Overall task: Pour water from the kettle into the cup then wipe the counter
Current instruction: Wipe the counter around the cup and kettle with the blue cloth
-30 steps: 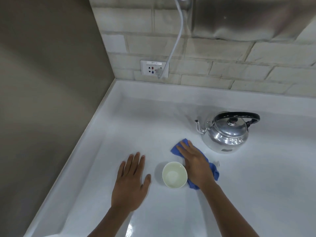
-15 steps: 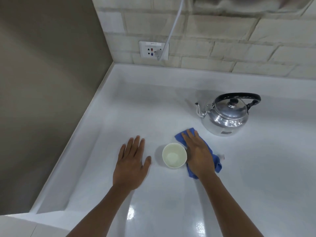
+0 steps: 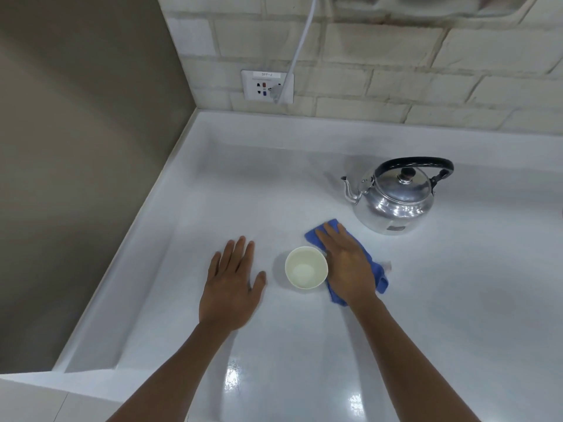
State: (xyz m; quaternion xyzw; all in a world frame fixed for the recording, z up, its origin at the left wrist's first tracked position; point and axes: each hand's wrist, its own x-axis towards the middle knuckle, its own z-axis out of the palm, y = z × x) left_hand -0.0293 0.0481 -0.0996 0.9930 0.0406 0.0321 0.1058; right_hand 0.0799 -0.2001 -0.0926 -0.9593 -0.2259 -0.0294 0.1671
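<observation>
flat under right grip point(image 3: 347, 263): blue cloth point(image 3: 377, 274)

From my remote seat I saw the white glossy counter point(image 3: 457, 300) lying bare to the right and toward the near edge, room enough for a hand to pass. My left hand point(image 3: 233, 284) lay flat on it, my right hand point(image 3: 347, 263) flat on the crumpled blue cloth point(image 3: 379, 277), and the small white paper cup point(image 3: 305, 267) stood between them, just beside the right one. The shiny metal kettle with black handle point(image 3: 396, 199) blocked the way behind the cloth. The raised rim, beige side wall point(image 3: 76, 147) and stone-tiled back wall point(image 3: 396, 86) closed the left and far sides.
</observation>
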